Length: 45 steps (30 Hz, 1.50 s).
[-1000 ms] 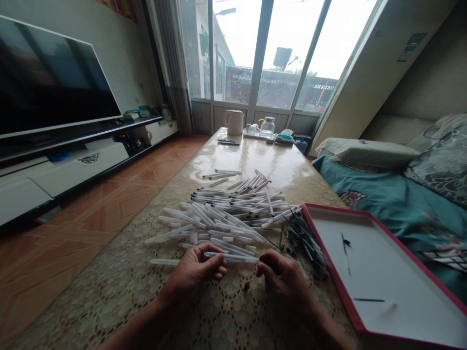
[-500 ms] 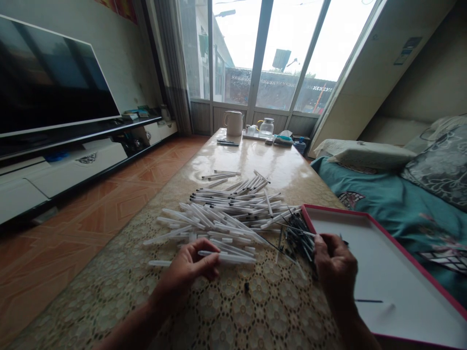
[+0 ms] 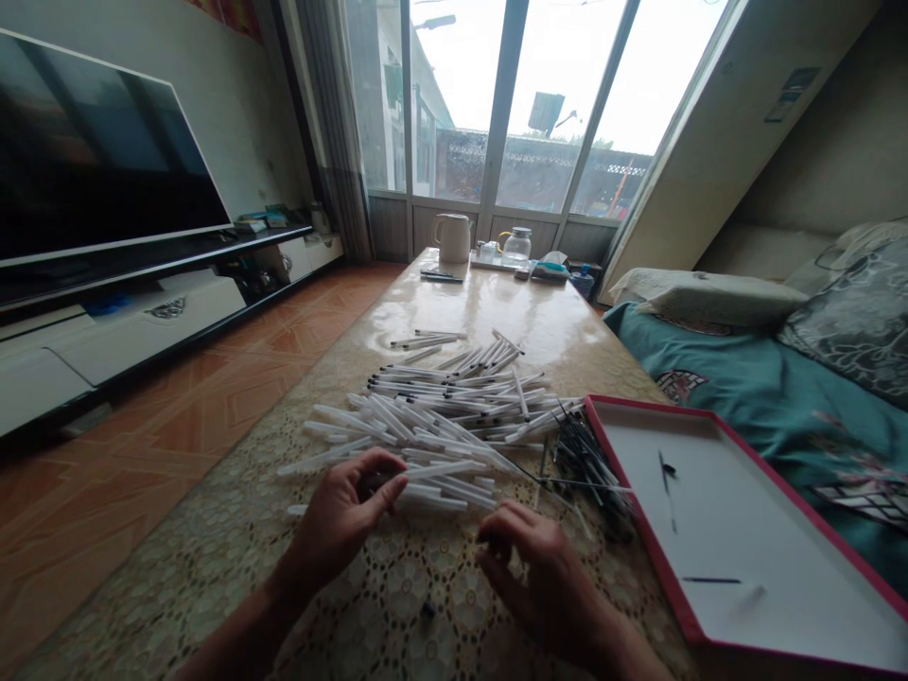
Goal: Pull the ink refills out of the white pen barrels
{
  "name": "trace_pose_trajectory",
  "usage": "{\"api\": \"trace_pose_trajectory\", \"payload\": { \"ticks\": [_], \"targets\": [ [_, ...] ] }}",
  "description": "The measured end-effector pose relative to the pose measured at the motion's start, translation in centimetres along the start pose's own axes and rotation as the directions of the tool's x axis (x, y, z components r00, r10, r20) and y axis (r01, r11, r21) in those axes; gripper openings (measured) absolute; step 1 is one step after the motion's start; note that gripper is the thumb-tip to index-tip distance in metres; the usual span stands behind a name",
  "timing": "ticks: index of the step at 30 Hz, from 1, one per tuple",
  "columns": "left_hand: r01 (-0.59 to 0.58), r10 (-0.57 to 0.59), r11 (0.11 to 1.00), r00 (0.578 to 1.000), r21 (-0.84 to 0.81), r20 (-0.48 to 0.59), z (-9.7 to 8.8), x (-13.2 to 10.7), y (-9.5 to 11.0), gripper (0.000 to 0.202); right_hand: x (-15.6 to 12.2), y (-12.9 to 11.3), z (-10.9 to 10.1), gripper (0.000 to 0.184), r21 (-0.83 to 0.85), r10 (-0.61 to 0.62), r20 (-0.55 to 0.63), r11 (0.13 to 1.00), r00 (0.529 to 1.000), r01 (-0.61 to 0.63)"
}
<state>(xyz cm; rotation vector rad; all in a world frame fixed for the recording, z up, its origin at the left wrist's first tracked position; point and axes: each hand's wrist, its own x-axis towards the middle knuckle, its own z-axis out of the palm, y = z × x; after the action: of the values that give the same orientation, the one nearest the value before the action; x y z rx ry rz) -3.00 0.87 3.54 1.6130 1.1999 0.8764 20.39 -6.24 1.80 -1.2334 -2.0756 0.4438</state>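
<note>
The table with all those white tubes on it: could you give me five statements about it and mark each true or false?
1. A pile of thin dark sticks lies beside the red-rimmed tray. True.
2. The left hand and right hand are both over the table. True.
3. The right hand is reaching inside the tray. False: it is to the left of the tray.
4. A pale jug stands at the table's far end. True.
5. The tubes are lined up in one neat row. False: the white tubes lie in a loose heap, pointing different ways.
</note>
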Motion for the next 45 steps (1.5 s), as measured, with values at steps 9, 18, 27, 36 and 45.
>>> {"api": "trace_pose_trajectory", "payload": {
  "ticks": [9,18,27,36,45],
  "targets": [
    [0.017,-0.016,0.999,1.0,-0.048,0.026,0.8,-0.2,-0.1,0.022,-0.2,-0.8,5.7,0.01,-0.127,-0.467,0.209,0.858,0.859,0.497],
    [-0.216,0.161,0.938,0.964,0.271,0.213,0.3,-0.3,0.7,0.009,-0.2,4.0,-2.6,0.016,-0.318,0.123,-0.458,0.902,0.88,-0.292],
    [-0.428,0.367,0.779,0.904,0.458,0.219,0.9,-0.5,-0.4,0.01,0.3,4.4,-3.4,0.026,-0.066,0.261,-0.57,0.93,0.779,-0.36],
    [-0.492,0.386,0.744,0.869,0.452,0.31,2.3,-0.8,-0.9,0.008,3.3,2.8,-4.2,0.024,-0.063,0.359,-0.096,0.929,0.929,-0.365],
    [-0.513,0.398,0.754,0.853,0.409,0.337,1.9,-1.1,-0.2,0.002,9.6,8.6,-4.3,0.017,-0.606,0.379,-0.191,0.68,0.906,-0.412]
  ]
}}
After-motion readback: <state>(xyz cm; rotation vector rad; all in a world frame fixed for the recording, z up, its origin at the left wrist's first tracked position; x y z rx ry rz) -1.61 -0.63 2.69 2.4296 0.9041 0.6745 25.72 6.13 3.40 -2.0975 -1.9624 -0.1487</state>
